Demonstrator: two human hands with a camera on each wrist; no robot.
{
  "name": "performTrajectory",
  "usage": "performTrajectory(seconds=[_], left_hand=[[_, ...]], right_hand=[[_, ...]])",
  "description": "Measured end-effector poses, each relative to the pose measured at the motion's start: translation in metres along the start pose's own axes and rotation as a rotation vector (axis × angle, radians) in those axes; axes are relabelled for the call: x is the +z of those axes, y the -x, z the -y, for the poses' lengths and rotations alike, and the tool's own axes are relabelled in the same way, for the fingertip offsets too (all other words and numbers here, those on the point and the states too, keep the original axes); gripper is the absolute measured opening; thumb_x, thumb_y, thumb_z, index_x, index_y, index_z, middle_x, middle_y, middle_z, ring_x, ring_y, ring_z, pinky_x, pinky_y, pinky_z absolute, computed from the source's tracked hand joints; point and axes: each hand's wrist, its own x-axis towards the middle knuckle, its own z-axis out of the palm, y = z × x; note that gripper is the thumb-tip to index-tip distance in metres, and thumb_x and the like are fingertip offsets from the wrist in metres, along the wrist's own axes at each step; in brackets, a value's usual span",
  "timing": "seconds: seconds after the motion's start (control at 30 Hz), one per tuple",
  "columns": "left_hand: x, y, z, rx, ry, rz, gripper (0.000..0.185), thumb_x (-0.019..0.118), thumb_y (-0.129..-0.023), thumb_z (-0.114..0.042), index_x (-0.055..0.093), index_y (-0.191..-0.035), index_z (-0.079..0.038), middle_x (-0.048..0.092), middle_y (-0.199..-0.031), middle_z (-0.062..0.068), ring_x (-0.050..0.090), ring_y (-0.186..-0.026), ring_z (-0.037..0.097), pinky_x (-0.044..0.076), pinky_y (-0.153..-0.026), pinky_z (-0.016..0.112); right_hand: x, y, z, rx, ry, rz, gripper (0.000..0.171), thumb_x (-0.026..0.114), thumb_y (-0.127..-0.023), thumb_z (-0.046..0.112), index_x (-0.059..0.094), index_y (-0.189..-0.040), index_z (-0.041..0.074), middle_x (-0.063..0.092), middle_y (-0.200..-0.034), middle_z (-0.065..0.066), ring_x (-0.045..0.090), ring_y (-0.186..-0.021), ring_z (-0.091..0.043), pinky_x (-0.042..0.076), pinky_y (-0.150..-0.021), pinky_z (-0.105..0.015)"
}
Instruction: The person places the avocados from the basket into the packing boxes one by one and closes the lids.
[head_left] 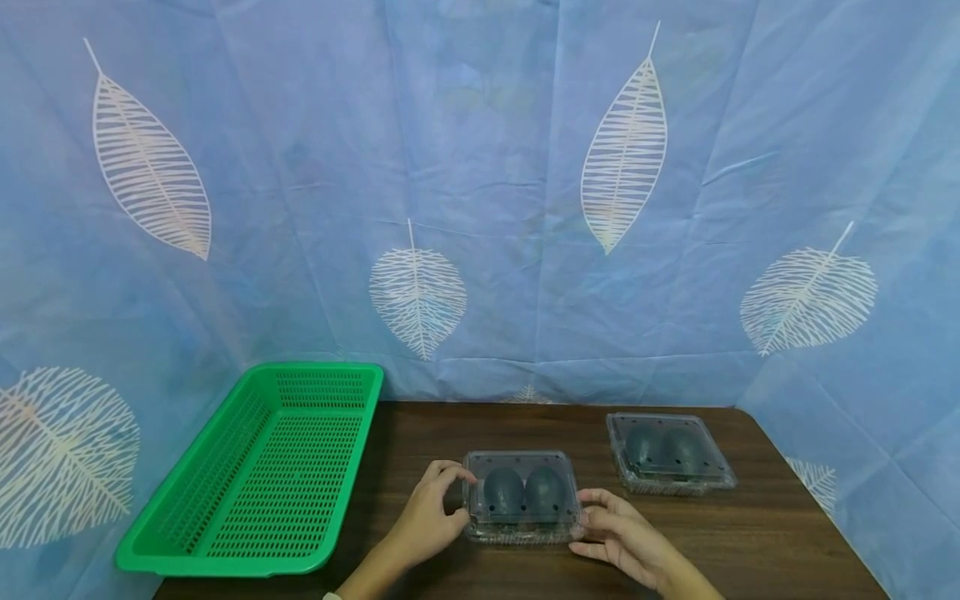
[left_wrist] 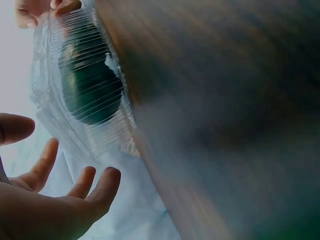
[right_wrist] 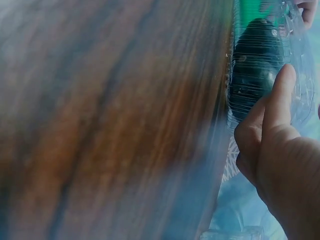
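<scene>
I see my left hand [head_left: 426,515] and right hand [head_left: 624,537] flanking the near clear box [head_left: 522,498] of 2 dark eggs on the desk [head_left: 765,533]; the left fingers [head_left: 450,475] curl at its left edge, the right fingers [right_wrist: 278,95] press its right side nearly straight. Beyond the right fingers sits a second box [head_left: 669,454], and past the left fingers the green basket [head_left: 187,533].
</scene>
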Motion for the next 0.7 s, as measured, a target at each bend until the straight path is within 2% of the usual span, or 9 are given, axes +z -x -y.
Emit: performTrajectory(seconds=[0.13, 0.27, 0.37, 0.5, 0.6, 0.7], left_hand=[[0.002, 0.002, 0.003, -0.024, 0.037, -0.007, 0.05, 0.066, -0.078, 0.0, 0.061, -0.126, -0.012, 0.051, -0.129, 0.016, 0.058, -0.105, 0.027, 0.051, -0.08, 0.041], [0.006, 0.004, 0.006, -0.088, 0.132, -0.004, 0.068, 0.065, -0.076, 0.002, 0.046, -0.141, -0.001, 0.055, -0.119, 0.019, 0.06, -0.09, 0.021, 0.052, -0.069, 0.029], [0.01, 0.004, 0.008, -0.159, 0.28, 0.018, 0.074, 0.062, -0.076, 0.003, 0.038, -0.146, 0.008, 0.057, -0.107, 0.015, 0.061, -0.08, 0.018, 0.055, -0.065, 0.028], [0.013, 0.003, 0.009, -0.23, 0.504, 0.087, 0.078, 0.059, -0.076, 0.005, 0.032, -0.148, 0.016, 0.051, -0.096, 0.009, 0.059, -0.075, 0.018, 0.063, -0.068, 0.035], [0.014, 0.003, 0.008, -0.272, 0.625, 0.144, 0.084, 0.059, -0.076, 0.008, 0.023, -0.152, 0.017, 0.044, -0.094, 0.007, 0.057, -0.077, 0.019, 0.064, -0.069, 0.036], [0.014, 0.003, 0.006, -0.333, 0.716, 0.165, 0.087, 0.061, -0.078, 0.011, 0.019, -0.155, 0.014, 0.043, -0.092, 0.005, 0.056, -0.076, 0.018, 0.064, -0.068, 0.034]], right_hand=[[0.001, -0.002, -0.003, -0.008, 0.025, -0.017, 0.05, 0.055, -0.104, 0.004, 0.023, -0.142, 0.002, 0.06, -0.099, 0.001, 0.066, -0.095, -0.013, 0.058, -0.099, -0.04], [0.002, -0.003, -0.003, -0.022, 0.037, -0.019, 0.046, 0.056, -0.103, 0.003, 0.027, -0.139, 0.002, 0.058, -0.098, 0.002, 0.064, -0.094, -0.012, 0.058, -0.099, -0.038], [0.003, -0.003, -0.001, -0.029, 0.042, -0.025, 0.04, 0.056, -0.103, 0.003, 0.033, -0.135, 0.005, 0.057, -0.098, 0.003, 0.063, -0.093, -0.011, 0.058, -0.099, -0.037], [0.006, -0.003, 0.0, -0.033, 0.038, -0.034, 0.035, 0.057, -0.102, 0.002, 0.038, -0.13, 0.007, 0.057, -0.097, 0.003, 0.064, -0.093, -0.011, 0.058, -0.097, -0.036], [0.007, -0.003, 0.0, -0.041, 0.035, -0.03, 0.034, 0.057, -0.102, 0.0, 0.039, -0.129, 0.008, 0.058, -0.097, 0.003, 0.065, -0.092, -0.011, 0.059, -0.095, -0.034], [0.008, -0.003, -0.001, -0.048, 0.034, -0.027, 0.034, 0.056, -0.101, -0.002, 0.039, -0.129, 0.007, 0.058, -0.098, 0.002, 0.066, -0.092, -0.011, 0.059, -0.093, -0.031]])
